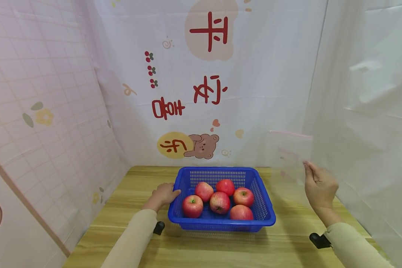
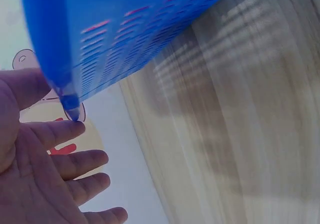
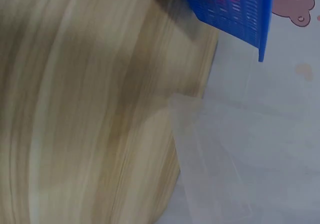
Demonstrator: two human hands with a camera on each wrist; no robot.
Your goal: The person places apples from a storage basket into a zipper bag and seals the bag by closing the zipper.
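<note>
A blue plastic basket point(image 1: 221, 225) with slotted sides stands on the table and holds several red apples point(image 1: 220, 203). At its left rim is my left hand point(image 1: 162, 195), the thumb over the edge. In the left wrist view the fingers point(image 2: 82, 163) are spread and fairly straight, and the rim corner point(image 2: 70, 102) lies between thumb and index finger. My right hand point(image 1: 321, 186), raised right of the basket, pinches a clear plastic bag point(image 1: 289, 169) with a pink top strip. The bag point(image 3: 210, 159) hangs flat in the right wrist view, where the hand itself is out of sight.
The wood-grain table point(image 1: 201, 253) extends in front of the basket and to both sides. A white printed sheet point(image 1: 254, 93) hangs behind it, with further sheets along the left and right. A black strap piece point(image 1: 319, 241) sits at the right wrist.
</note>
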